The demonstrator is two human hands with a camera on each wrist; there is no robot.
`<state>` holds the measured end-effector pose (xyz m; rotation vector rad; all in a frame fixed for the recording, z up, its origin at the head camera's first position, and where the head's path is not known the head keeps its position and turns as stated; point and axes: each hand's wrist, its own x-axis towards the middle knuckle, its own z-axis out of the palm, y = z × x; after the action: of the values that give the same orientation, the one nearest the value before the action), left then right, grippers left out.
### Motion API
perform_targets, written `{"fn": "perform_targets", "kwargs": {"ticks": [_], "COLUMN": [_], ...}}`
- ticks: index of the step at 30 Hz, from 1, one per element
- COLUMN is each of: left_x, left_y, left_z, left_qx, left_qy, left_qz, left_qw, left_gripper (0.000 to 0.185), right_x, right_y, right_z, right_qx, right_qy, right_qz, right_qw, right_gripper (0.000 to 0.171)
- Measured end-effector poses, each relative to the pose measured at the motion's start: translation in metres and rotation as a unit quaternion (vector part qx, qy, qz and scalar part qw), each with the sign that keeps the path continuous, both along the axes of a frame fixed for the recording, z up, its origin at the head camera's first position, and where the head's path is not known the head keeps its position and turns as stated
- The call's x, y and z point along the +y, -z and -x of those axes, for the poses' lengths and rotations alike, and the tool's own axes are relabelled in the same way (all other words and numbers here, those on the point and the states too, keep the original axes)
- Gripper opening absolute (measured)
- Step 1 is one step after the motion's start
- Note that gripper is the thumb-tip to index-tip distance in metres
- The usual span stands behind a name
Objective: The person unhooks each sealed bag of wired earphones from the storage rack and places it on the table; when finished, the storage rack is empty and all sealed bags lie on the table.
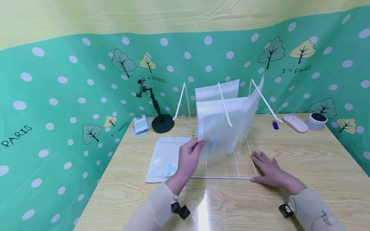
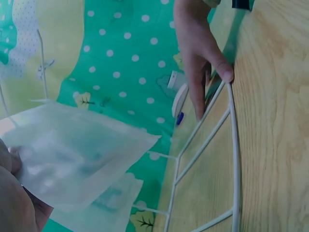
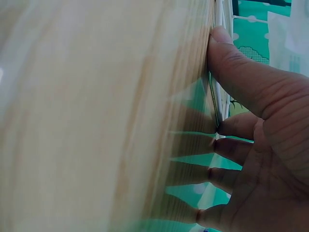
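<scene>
Your left hand (image 1: 188, 156) pinches the lower left corner of a translucent white pouch (image 1: 224, 123), thumb and fingers curled onto its edge, and holds it up above the white wire rack (image 1: 222, 177). The pouch hangs tilted across one of the rack's slanted prongs, over the middle of the table (image 1: 303, 160). From the left wrist the same pouch (image 2: 72, 154) fills the lower left of the view, with your fingers on it at the very edge.

Your right hand (image 1: 267, 168) lies flat on the table at the front right corner of the rack's base, fingers straight and spread, gripping nothing. From the right wrist your thumb (image 3: 236, 67) presses against the wire of the rack (image 3: 219, 58), and from the left wrist its fingertips (image 2: 224, 72) touch the base frame (image 2: 234, 145).

A second pouch (image 1: 216, 89) stands behind the first, between the upright prongs toward the back of the rack. A third pouch (image 1: 164, 158) lies flat on the table just left of the rack, near your left hand, with something pale blue inside it.

Along the back edge sit a black phone stand (image 1: 157, 112) and a small light blue holder (image 1: 140, 125) at the left, and a small blue stick (image 1: 275, 125), a pink mouse (image 1: 295, 123) and a round grey speaker (image 1: 316, 121) toward the back right corner.
</scene>
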<state>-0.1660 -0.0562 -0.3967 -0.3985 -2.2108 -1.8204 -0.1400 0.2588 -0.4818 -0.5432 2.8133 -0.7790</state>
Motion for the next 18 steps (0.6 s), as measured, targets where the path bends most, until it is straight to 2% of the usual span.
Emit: {"fn": "perform_targets", "kwargs": {"ticks": [6,12,18], "left_x": [-0.001,-0.008,-0.015], "left_y": [-0.003,-0.002,-0.002], "left_z": [-0.019,-0.035,-0.050], "left_qx": [0.013,0.054,0.081], "left_qy": [-0.007,-0.013,0.004], "left_qz": [0.022,0.025,0.029], "left_qw": [0.9996,0.9982,0.9963], "left_gripper": [0.014,0.013,0.014], "right_x": [0.000,0.000,0.000], "right_y": [0.000,0.000,-0.001], "right_z": [0.000,-0.001,0.000], "right_qx": [0.006,0.009,0.011], "right_qy": [-0.004,-0.004,-0.005], "right_qz": [0.001,-0.002,-0.005], "right_qw": [1.000,1.000,1.000], "right_gripper": [0.093,0.094,0.093]}}
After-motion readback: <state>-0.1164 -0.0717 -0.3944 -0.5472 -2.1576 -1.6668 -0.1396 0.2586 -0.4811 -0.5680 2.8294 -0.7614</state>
